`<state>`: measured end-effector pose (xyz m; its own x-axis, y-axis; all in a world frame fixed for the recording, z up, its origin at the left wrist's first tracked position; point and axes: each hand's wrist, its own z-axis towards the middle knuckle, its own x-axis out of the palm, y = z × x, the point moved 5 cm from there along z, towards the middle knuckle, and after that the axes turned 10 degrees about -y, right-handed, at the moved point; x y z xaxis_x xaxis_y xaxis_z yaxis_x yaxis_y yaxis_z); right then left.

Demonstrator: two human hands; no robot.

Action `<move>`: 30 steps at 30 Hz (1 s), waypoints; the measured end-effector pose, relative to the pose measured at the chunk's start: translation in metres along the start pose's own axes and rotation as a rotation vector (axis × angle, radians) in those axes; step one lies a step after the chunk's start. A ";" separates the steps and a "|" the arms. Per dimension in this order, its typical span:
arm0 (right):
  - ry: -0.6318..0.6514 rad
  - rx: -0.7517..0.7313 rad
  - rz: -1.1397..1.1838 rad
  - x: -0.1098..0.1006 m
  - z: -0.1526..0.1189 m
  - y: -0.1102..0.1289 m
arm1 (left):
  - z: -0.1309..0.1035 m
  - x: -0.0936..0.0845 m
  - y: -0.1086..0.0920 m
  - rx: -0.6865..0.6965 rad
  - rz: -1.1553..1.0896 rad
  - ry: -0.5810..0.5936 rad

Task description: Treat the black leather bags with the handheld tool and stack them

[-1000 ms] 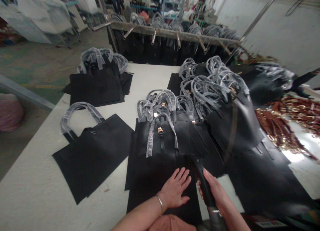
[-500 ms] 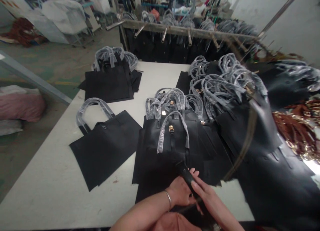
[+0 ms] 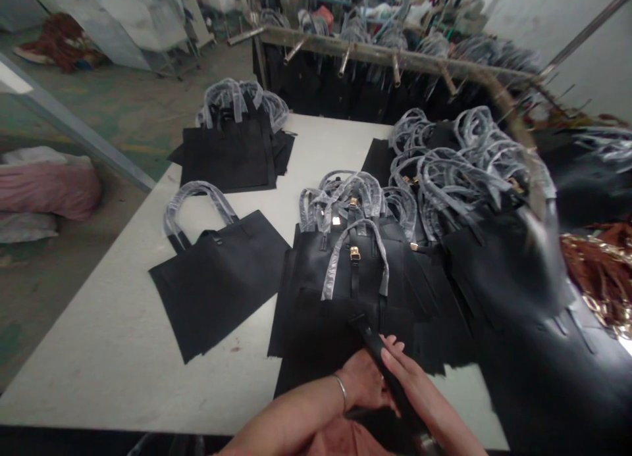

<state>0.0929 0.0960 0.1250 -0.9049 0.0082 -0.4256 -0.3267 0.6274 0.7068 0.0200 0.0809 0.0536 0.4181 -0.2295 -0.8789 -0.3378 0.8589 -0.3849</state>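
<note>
A dark strap-like piece (image 3: 374, 348) slants across the front of a stack of black bag panels (image 3: 316, 265). My right hand (image 3: 407, 374) is closed round it from the right. My left hand (image 3: 364, 378), with a bracelet on its wrist, is closed at the strap's left side, its fingers partly under it. The top panel carries a plastic-wrapped handle (image 3: 333, 265) and a gold buckle (image 3: 355, 253). To the left lies a single black bag (image 3: 222, 281) with wrapped handles, touched by neither hand.
Another black bag stack (image 3: 227, 153) sits at the white table's (image 3: 99, 351) far left. Large black pieces with wrapped handles (image 3: 513, 265) cover the right side. Brown straps (image 3: 600, 278) lie at the far right. Behind stands a metal rack (image 3: 370, 51) hung with bags.
The view has shifted a little, so the table and bags appear farther right. Both hands remain at the dark strap in nearly the same pose.
</note>
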 end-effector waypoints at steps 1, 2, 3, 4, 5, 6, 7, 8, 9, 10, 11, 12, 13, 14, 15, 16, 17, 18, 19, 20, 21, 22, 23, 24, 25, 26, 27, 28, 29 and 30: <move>-0.017 -0.028 0.007 0.002 0.005 0.005 | 0.001 0.002 0.000 0.009 -0.028 -0.006; -0.040 -0.059 0.017 0.004 0.010 0.011 | 0.003 0.003 0.000 0.015 -0.056 -0.012; -0.066 -0.088 0.027 0.006 0.015 0.018 | 0.004 0.004 0.000 0.017 -0.082 -0.018; -0.089 -0.111 0.032 0.007 0.019 0.025 | 0.005 0.004 0.000 0.017 -0.105 -0.025; -0.107 -0.127 0.036 0.007 0.021 0.032 | 0.005 0.004 0.000 0.024 -0.127 -0.033; -0.116 -0.140 0.040 0.006 0.021 0.037 | 0.003 0.001 0.000 0.038 -0.150 -0.046; -0.109 -0.138 0.043 0.006 0.019 0.041 | -0.001 -0.004 0.001 0.061 -0.178 -0.068; -0.082 -0.115 0.045 0.006 0.014 0.042 | -0.007 -0.011 0.004 0.069 -0.208 -0.106; -0.034 -0.073 0.049 0.006 0.009 0.041 | -0.015 -0.021 0.010 0.043 -0.231 -0.158; 0.023 -0.013 0.056 0.008 0.002 0.037 | -0.025 -0.034 0.020 -0.029 -0.241 -0.230; 0.074 0.049 0.067 0.009 -0.004 0.033 | -0.036 -0.048 0.034 -0.150 -0.228 -0.318; 0.109 0.100 0.080 0.011 -0.010 0.029 | -0.048 -0.063 0.051 -0.306 -0.192 -0.409; 0.123 0.131 0.094 0.012 -0.014 0.025 | -0.061 -0.078 0.070 -0.471 -0.134 -0.497; 0.121 0.142 0.104 0.014 -0.016 0.023 | -0.072 -0.092 0.088 -0.620 -0.065 -0.560; 0.114 0.141 0.112 0.016 -0.017 0.021 | -0.080 -0.103 0.104 -0.730 -0.001 -0.590; 0.106 0.138 0.113 0.018 -0.017 0.021 | -0.083 -0.112 0.119 -0.793 0.045 -0.585; 0.104 0.139 0.110 0.021 -0.016 0.020 | -0.082 -0.117 0.131 -0.812 0.063 -0.544; 0.110 0.141 0.106 0.024 -0.015 0.021 | -0.078 -0.120 0.142 -0.798 0.056 -0.487; 0.119 0.143 0.101 0.027 -0.014 0.021 | -0.072 -0.121 0.151 -0.768 0.032 -0.429; 0.131 0.139 0.096 0.030 -0.013 0.023 | -0.066 -0.121 0.157 -0.736 0.002 -0.381; 0.144 0.130 0.091 0.033 -0.013 0.025 | -0.061 -0.121 0.163 -0.714 -0.027 -0.350; 0.158 0.119 0.087 0.035 -0.013 0.027 | -0.057 -0.120 0.167 -0.705 -0.051 -0.336; 0.172 0.110 0.085 0.037 -0.013 0.029 | -0.055 -0.120 0.170 -0.704 -0.072 -0.335; 0.183 0.106 0.084 0.038 -0.013 0.031 | -0.053 -0.120 0.173 -0.710 -0.094 -0.337; 0.191 0.105 0.084 0.039 -0.013 0.033 | -0.053 -0.119 0.174 -0.719 -0.120 -0.339; 0.197 0.108 0.087 0.039 -0.014 0.034 | -0.053 -0.119 0.176 -0.735 -0.150 -0.342; 0.204 0.111 0.093 0.040 -0.013 0.034 | -0.053 -0.118 0.178 -0.758 -0.182 -0.348; 0.211 0.114 0.100 0.041 -0.013 0.035 | -0.054 -0.118 0.179 -0.787 -0.214 -0.356; 0.220 0.116 0.109 0.041 -0.012 0.036 | -0.055 -0.118 0.181 -0.817 -0.247 -0.366; 0.234 0.117 0.119 0.043 -0.010 0.037 | -0.055 -0.117 0.183 -0.847 -0.282 -0.376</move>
<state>0.0395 0.1112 0.1386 -0.9778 -0.0840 -0.1920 -0.1930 0.7187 0.6680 -0.1369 0.2400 0.0705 0.7694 -0.0889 -0.6325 -0.6181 0.1461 -0.7724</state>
